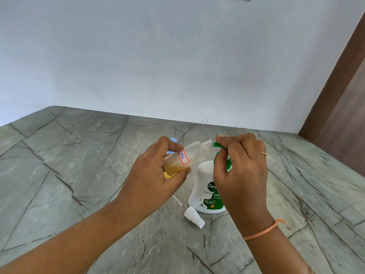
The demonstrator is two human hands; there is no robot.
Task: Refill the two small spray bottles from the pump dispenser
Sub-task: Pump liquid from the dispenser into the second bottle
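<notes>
Bench (79, 175) of grey, dark-veined stone runs back to a pale wall (158, 56), with a brown wooden panel (339, 115) at the right. My left hand (158, 171) grips the small spray bottle (189, 155), tilted and part full of yellowish liquid. Its open neck is at the green pump top (218, 144), which my right hand (243, 171) curls round. The pump dispenser (203, 186) stands on the bench, and the white spray cap (194, 216) lies just beside it. Something blue (173, 139) behind my left hand is mostly hidden, perhaps the other bottle.
</notes>
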